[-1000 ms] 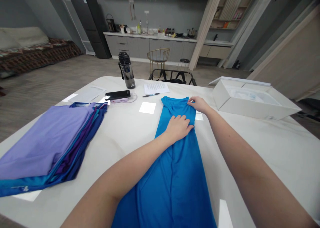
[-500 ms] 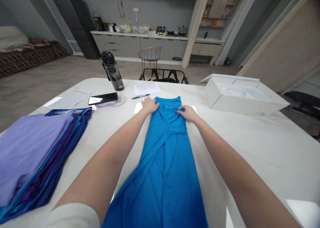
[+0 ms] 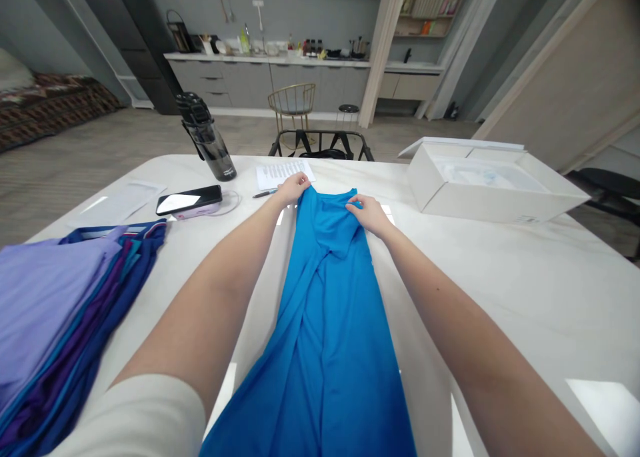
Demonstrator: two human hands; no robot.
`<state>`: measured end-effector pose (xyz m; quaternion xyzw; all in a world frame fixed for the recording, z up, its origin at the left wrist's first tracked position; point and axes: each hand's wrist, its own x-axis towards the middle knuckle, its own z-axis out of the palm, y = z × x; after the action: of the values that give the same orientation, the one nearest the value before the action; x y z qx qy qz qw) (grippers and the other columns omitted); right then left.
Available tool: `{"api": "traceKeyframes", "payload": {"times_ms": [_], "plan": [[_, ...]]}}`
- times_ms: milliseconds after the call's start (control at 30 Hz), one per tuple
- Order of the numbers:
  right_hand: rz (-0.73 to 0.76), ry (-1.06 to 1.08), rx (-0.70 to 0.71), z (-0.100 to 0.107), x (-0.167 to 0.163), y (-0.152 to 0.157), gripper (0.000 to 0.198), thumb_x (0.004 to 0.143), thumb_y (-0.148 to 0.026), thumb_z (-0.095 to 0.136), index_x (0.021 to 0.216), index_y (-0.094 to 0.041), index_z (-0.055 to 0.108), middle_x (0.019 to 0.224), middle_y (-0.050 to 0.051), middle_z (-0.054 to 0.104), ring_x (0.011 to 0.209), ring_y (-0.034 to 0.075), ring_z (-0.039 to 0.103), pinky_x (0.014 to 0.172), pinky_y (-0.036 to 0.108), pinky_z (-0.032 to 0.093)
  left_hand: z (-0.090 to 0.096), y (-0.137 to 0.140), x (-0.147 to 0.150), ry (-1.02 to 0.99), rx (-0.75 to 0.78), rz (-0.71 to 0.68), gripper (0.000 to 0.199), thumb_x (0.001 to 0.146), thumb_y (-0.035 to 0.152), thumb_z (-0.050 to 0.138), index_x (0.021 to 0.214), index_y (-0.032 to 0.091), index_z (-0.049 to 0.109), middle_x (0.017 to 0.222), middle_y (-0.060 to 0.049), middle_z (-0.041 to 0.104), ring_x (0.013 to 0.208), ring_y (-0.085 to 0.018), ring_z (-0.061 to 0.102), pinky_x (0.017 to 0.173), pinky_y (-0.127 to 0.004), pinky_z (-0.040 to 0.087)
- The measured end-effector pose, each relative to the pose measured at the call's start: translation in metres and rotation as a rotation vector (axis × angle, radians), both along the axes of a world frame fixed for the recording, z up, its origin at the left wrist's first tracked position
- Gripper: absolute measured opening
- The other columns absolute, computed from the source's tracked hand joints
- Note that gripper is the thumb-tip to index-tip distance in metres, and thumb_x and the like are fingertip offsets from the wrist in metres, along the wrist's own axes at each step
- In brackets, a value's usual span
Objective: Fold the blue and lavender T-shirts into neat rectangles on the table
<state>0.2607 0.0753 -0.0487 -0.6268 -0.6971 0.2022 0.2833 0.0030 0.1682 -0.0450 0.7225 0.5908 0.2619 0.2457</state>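
A long bright blue garment [image 3: 345,330] lies down the middle of the white table, its narrow end away from me and its wider part running off the near edge of the view. At the far left corner, my left hand [image 3: 294,187] pinches the fabric between thumb and fingers. My right hand [image 3: 369,214] grips the cloth near the far right corner, thumb and fingertips together. Between the hands the top edge sags slightly, and folds cross the cloth below it.
A stack of folded clothes [image 3: 55,277], lilac on top, is at the left. Beyond it are a phone [image 3: 189,200], a black bottle [image 3: 210,140], a pen [image 3: 264,193] and a printed sheet [image 3: 273,172]. An open white box [image 3: 490,193] stands at the right.
My left hand has moved away from me to the garment's far left corner, pulling that corner up and outward. My right hand has shifted slightly towards the top edge. The view has shifted a little.
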Motion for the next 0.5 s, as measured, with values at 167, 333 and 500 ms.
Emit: {"api": "traceKeyframes", "payload": {"times_ms": [167,333,500], "plan": [[-0.11,-0.301,-0.099,-0.013,-0.012,-0.003,0.026,0.1,-0.037,0.055,0.118,-0.024,0.069,0.113,0.011,0.074,0.106,0.031,0.067,0.088,0.04,0.051,-0.019,-0.023,0.015,0.316,0.184,0.081,0.023,0.1,0.028,0.048,0.116,0.024,0.064,0.127,-0.014,0.064,0.125,-0.035,0.051,0.106,-0.055,0.034],[-0.215,-0.449,0.074,-0.014,-0.021,-0.027,0.042,0.104,-0.044,0.046,0.135,-0.018,0.057,0.126,0.02,0.064,0.113,0.035,0.06,0.092,0.046,0.047,-0.007,-0.082,0.022,0.348,0.406,-0.022,0.036,0.103,0.025,0.04,0.133,0.021,0.059,0.134,-0.014,0.058,0.126,-0.03,0.053,0.108,-0.045,0.038],[-0.037,-0.495,0.198,-0.01,-0.038,-0.057,0.04,0.105,-0.043,0.044,0.13,-0.018,0.064,0.134,0.022,0.06,0.121,0.038,0.053,0.099,0.052,0.041,-0.002,-0.153,0.024,0.461,0.303,-0.095,0.042,0.105,0.027,0.036,0.143,0.02,0.053,0.148,-0.015,0.05,0.131,-0.03,0.051,0.108,-0.043,0.042]]}}
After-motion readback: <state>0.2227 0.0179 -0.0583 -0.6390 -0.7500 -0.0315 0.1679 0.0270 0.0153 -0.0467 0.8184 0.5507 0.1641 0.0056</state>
